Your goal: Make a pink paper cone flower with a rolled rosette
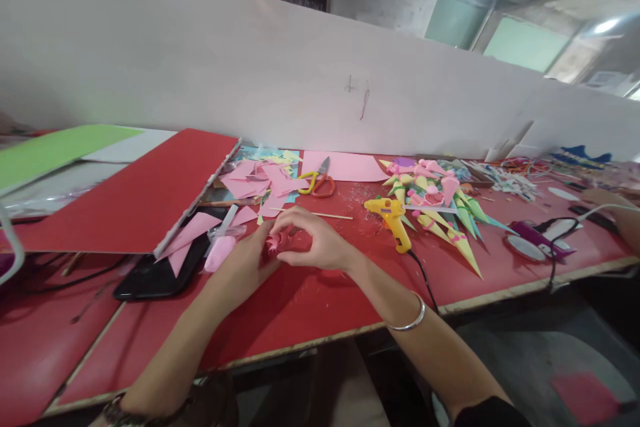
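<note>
Head view: small pleated pink paper piece (274, 243) was held above red tabletop (310, 320), between hands. Its left side was gripped by left hand (246, 259), fingertips partly hidden. From right, piece was framed by arched thumb and fingers of right hand (316, 240); pinch there could not be told. Left hand was judged nearer; piece's long axis could not be made out. Thin pale wooden stick (327, 215) was placed just beyond.

Red tabletop (320, 307): yellow glue gun (395, 215), thin stick (330, 215), pointed paper cones (464, 253).
</note>
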### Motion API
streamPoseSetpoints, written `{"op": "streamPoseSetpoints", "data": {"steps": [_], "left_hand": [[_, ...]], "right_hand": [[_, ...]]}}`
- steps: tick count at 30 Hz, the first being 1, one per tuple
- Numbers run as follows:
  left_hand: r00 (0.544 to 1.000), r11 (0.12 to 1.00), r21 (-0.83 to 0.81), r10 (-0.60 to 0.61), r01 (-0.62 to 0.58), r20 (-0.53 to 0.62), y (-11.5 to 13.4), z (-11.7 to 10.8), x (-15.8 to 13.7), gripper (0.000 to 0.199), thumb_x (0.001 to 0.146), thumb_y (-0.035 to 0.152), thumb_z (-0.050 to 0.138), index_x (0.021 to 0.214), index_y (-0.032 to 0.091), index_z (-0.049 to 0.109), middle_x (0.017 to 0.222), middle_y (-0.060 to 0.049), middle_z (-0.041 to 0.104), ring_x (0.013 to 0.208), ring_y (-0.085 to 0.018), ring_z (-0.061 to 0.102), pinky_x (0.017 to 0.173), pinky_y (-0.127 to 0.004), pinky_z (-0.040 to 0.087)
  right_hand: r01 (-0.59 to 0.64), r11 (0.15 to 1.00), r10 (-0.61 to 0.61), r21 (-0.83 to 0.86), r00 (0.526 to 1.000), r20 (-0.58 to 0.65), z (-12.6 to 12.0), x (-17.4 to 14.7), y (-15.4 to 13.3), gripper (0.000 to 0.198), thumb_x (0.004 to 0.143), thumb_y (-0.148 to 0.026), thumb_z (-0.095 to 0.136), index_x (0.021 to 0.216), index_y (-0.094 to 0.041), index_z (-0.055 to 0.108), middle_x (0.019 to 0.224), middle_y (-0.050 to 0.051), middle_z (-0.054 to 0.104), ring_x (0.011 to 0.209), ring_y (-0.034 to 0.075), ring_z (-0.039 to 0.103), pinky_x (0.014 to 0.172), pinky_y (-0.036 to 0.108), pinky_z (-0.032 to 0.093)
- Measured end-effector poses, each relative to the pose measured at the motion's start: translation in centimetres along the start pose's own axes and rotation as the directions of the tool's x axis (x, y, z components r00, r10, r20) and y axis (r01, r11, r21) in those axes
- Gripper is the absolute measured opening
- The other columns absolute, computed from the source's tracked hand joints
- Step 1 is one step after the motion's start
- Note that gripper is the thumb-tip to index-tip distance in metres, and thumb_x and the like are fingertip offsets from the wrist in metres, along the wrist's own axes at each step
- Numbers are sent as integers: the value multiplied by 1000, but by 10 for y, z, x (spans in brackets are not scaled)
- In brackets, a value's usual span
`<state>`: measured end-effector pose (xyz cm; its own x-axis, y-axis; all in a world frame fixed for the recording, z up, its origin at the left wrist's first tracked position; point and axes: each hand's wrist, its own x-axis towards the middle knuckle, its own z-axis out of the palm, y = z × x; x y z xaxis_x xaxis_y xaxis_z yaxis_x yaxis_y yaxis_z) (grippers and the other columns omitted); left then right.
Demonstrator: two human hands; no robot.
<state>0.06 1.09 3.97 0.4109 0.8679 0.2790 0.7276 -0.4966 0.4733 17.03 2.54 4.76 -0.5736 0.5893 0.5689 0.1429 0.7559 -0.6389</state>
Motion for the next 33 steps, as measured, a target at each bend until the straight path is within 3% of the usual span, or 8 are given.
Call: {"op": "streamPoseSetpoints", "data": {"steps": [7, 14, 19, 24, 33], "left_hand": [[996, 990, 114, -87, 85, 8, 0, 0, 1, 33, 71, 27, 44, 102, 15, 44, 73, -5, 65, 65, -22, 63, 52, -27, 41], [975, 934, 314, -205, 169, 86, 8, -4, 0, 37, 77, 33, 41, 109, 14, 42, 77, -8, 68, 72, -27, 65, 54, -29, 41], [979, 911, 374, -199, 174, 30, 4, -2, -1, 37, 77, 29, 44, 110, 14, 41, 74, -7, 68, 69, -26, 65, 52, -28, 39], [982, 924, 353, -179, 149, 53, 1, 1, 0, 45, 74, 27, 45, 115, 10, 37, 76, -10, 68, 70, -28, 65, 52, -28, 39], [988, 954, 277, -139, 114, 70, 1, -1, 0, 38, 72, 28, 46, 108, 16, 43, 70, -4, 67, 64, -24, 64, 49, -26, 37]], "right_hand": [[-30, 993, 28, -116, 999, -24, 2, 0, 1, 35, 71, -22, 66, 102, -19, 50, 105, 6, 49, 103, 17, 47, 91, 32, 39], [-50, 987, 49, -151, 999, -11, 3, 0, 6, 37, 72, -30, 65, 103, -18, 49, 104, 6, 52, 99, 18, 49, 85, 30, 40], [-68, 986, 73, -152, 997, 24, 4, 0, 6, 39, 73, -35, 64, 105, -18, 48, 103, 6, 53, 95, 18, 51, 83, 30, 40], [-17, 985, 22, -171, 999, 31, 4, 1, 5, 32, 74, -32, 64, 99, -17, 50, 99, 6, 52, 95, 16, 50, 84, 28, 41], [15, 987, -3, -157, 997, 76, 4, 2, 3, 14, 78, -25, 60, 89, -19, 55, 96, 5, 57, 95, 16, 52, 87, 29, 41]]}}
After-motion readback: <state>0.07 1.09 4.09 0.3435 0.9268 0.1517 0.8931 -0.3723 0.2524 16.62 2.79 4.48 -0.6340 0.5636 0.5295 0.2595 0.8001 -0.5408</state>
